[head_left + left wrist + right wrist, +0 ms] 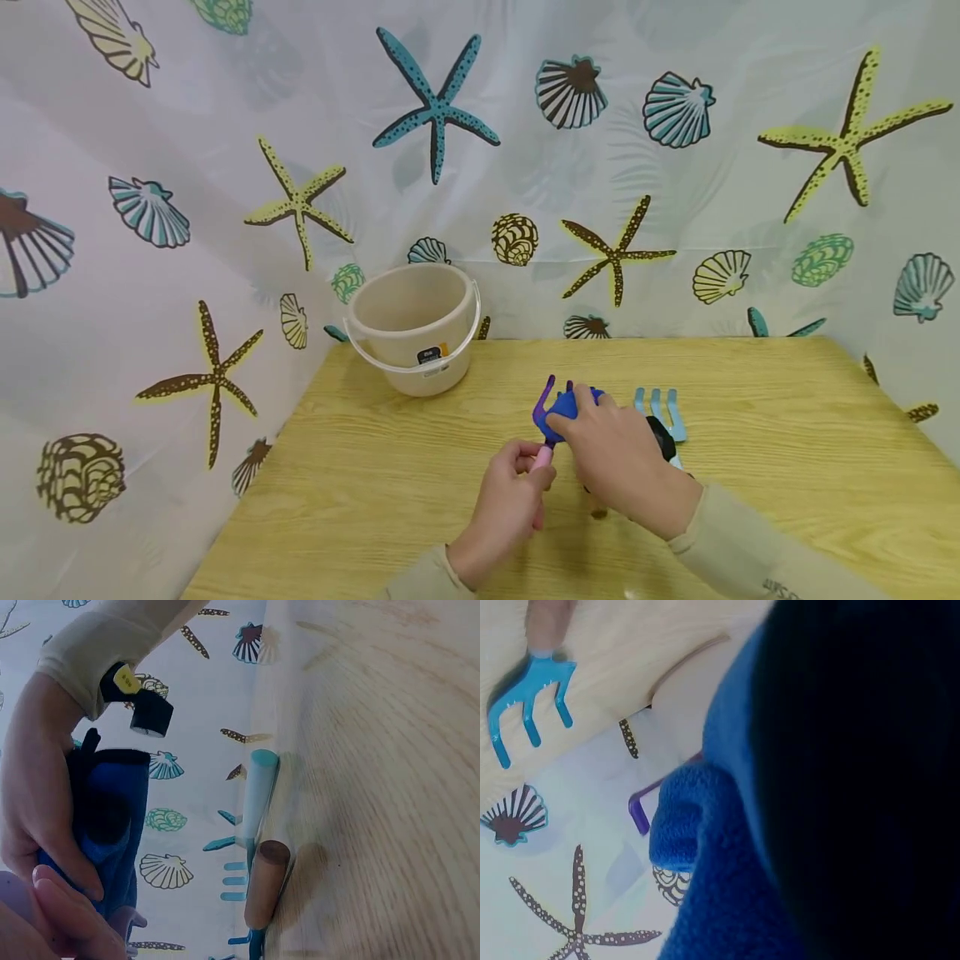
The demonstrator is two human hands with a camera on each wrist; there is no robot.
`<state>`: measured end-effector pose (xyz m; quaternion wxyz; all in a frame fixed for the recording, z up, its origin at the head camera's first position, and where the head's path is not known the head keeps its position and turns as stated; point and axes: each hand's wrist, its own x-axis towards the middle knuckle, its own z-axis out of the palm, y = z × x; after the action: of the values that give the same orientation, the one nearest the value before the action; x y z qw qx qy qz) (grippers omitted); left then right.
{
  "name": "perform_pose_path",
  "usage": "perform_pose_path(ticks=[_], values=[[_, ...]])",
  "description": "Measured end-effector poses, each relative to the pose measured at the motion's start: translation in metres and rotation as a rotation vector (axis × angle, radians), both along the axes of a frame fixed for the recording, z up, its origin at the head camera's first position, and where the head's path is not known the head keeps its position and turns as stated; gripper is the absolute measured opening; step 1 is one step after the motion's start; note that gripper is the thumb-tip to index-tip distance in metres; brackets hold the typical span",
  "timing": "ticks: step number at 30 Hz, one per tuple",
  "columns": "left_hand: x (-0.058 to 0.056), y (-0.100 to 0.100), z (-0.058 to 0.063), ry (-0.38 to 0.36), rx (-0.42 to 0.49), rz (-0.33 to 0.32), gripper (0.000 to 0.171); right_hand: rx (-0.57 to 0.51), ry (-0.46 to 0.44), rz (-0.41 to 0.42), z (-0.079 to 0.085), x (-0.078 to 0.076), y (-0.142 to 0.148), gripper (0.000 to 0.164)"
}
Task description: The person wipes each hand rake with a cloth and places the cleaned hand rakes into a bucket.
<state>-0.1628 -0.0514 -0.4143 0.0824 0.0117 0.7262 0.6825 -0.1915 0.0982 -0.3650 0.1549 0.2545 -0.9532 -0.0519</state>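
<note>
A small hand rake [537, 410] with purple tines and a pink handle is held above the table. My left hand [501, 500] grips it by the handle, fingers and thumb curled round it. A bunched blue cloth [562, 412] lies in my right hand [618, 454], which holds it against the rake's head and covers part of the tines. In the right wrist view the fuzzy cloth [727, 892] fills the middle, with one purple tine [637, 814] sticking out past it. The left wrist view shows my right thumb pressing on the cloth [124, 817].
A cream bucket [408, 358] with a raised rim and wire handle stands at the table's back left. Behind my right hand lies a light-blue rake [678, 427]; beside it is another rake with a brown handle [268, 889]. A shell-patterned sheet [517, 158] hangs round the table [360, 500].
</note>
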Motion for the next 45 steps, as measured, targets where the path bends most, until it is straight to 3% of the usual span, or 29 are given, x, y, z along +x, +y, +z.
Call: perform_pose_path(ticks=[4, 11, 17, 26, 36, 40, 45], values=[[-0.002, -0.003, 0.003, -0.005, 0.017, 0.006, 0.027, -0.001, -0.051, -0.004, 0.004, 0.005, 0.007, 0.049], [0.003, -0.005, 0.004, -0.006, 0.044, -0.031, 0.025, -0.042, 0.092, 0.002, -0.003, -0.006, 0.02, 0.046], [0.004, -0.004, 0.006, -0.01, 0.032, -0.032, 0.026, -0.05, 0.155, -0.005, -0.011, -0.009, 0.024, 0.051], [0.004, -0.002, 0.006, 0.012, 0.021, -0.003, 0.025, -0.09, 0.136, 0.114, -0.01, 0.005, 0.011, 0.051], [0.009, 0.005, 0.004, 0.087, -0.049, -0.051, 0.023, -0.05, 0.245, 0.006, -0.009, -0.014, 0.002, 0.05], [0.007, 0.005, 0.003, 0.069, -0.023, -0.028, 0.021, -0.042, 0.168, 0.003, -0.006, -0.013, -0.001, 0.049], [0.0, 0.0, 0.005, 0.018, 0.036, 0.006, 0.021, -0.081, 0.055, 0.062, -0.004, -0.002, 0.002, 0.052]])
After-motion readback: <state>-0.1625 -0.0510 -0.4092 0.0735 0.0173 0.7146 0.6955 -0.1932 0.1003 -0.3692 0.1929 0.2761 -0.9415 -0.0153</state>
